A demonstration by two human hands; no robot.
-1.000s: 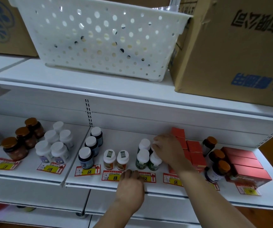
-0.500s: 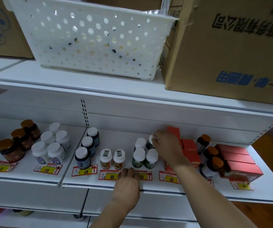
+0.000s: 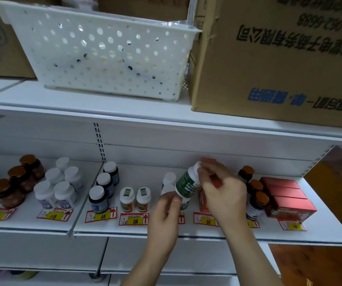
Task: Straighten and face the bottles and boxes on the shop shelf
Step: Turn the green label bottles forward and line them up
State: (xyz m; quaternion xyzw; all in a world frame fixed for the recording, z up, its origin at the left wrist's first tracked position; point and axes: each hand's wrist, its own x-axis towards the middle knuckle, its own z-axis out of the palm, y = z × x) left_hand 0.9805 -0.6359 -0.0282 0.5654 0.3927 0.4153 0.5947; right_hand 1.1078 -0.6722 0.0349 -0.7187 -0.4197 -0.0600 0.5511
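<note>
Two hands (image 3: 223,195) gripping tilted green bottle (image 3: 186,183)

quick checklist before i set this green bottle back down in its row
1. Grip on the green bottle: ok. The right hand holds its cap end, and the left hand holds its base.
2. Bottle upright: not ok. It is tilted, cap leaning right, lifted off the shelf.
3. Label facing front: cannot tell. The green label shows, but it is blurred.
4. Landing spot: cannot tell. The hands hide the shelf beneath the bottle.
5. Neighbours standing: ok. The white-capped bottles behind the left hand are upright.
6. Red boxes beside the row: cannot tell, mostly hidden by the right hand.
</note>
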